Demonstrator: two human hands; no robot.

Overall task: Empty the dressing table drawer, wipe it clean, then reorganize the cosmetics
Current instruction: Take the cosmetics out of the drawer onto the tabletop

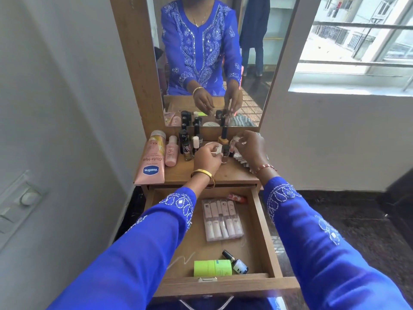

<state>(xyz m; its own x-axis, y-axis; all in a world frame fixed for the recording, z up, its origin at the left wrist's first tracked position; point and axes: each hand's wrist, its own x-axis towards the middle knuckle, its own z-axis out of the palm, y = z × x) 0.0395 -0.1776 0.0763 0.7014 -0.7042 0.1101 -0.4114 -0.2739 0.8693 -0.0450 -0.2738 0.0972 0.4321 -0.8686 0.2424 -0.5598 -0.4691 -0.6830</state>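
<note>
While both hands work on the surface (223, 173), the left hand (206, 158) has its grip on a small bottle (225, 154); the right hand's (251, 148) grip pinches something unclear. Set bottles upright, clustered, before clearing the drawer (261, 222) at 6 o'clock, where a clear case (222, 217) and green tube (212, 267) remain.

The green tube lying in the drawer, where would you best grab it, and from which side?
Probably around the middle of the green tube, coming straight down from above. It lies on its side along the drawer's front wall, so its round flanks face up, and a small dark bottle crowds its right end.
</note>
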